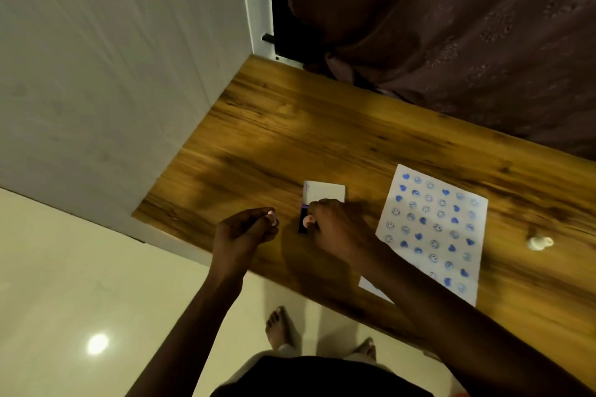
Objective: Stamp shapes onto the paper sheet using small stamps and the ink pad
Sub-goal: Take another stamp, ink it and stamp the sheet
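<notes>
Hands work side by side at the near edge of the desk [322, 126]. The right hand [335, 232] rests over the ink pad [303, 222], its fingers curled around a small pale stamp [309, 220] that sits against the pad's dark blue surface — only a narrow strip of the pad shows beside the knuckles. The pad's white lid [325, 192] lies open just beyond the hand, hinged back onto the wood. The left hand [245, 235] hovers to the left of the pad, fingers drawn in loosely toward the thumb; whether it pinches something small I cannot tell.

To the right of the right forearm lies the paper sheet [433, 229], flat on the desk and already covered in rows of blue marks — smiling faces and hearts. Further right, well apart from the sheet, a small white object [540, 243] rests on the wood; it is too blurred to identify.

Behind the desk hangs a dark patterned curtain [467, 26], and a pale wall [113, 58] runs along the left. Below, bare feet [279, 325] stand on a glossy cream floor [64, 284].
</notes>
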Tool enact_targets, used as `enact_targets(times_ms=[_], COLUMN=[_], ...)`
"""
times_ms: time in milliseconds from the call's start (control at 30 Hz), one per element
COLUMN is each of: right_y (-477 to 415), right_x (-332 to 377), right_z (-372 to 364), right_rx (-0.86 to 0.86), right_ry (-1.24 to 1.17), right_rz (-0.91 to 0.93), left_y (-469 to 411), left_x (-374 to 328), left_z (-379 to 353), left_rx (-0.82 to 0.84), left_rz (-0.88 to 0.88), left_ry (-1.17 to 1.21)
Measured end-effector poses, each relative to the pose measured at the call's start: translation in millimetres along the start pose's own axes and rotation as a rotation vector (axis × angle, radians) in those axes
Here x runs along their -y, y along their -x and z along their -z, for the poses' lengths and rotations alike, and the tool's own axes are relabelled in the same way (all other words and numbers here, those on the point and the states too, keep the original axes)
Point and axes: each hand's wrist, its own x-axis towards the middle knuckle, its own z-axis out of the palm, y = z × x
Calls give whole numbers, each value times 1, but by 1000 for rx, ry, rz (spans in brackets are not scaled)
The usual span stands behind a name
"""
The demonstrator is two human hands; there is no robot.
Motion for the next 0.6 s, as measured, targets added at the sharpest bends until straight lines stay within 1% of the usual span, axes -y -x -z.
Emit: enact_targets(times_ms=[133, 400, 467, 567, 600], right_y=[-2, 1, -1, -4, -5], right_x=[5, 15, 16, 16, 15], right_z=[-5, -16, -17, -9, -8], right_rx=[40, 47, 67, 161, 149], right_ry=[29, 166, 162, 123, 109], right_rz=[-38, -98, -114, -133, -126], left_y=[-3, -11, -13, -14, -14], left_x=[2, 8, 8, 4, 3], left_z=[2, 2, 1, -2, -3], left_rx=[18, 55, 64, 87, 95], left_rz=[6, 31, 32, 27, 25], left_ry=[1, 1, -1, 4, 6])
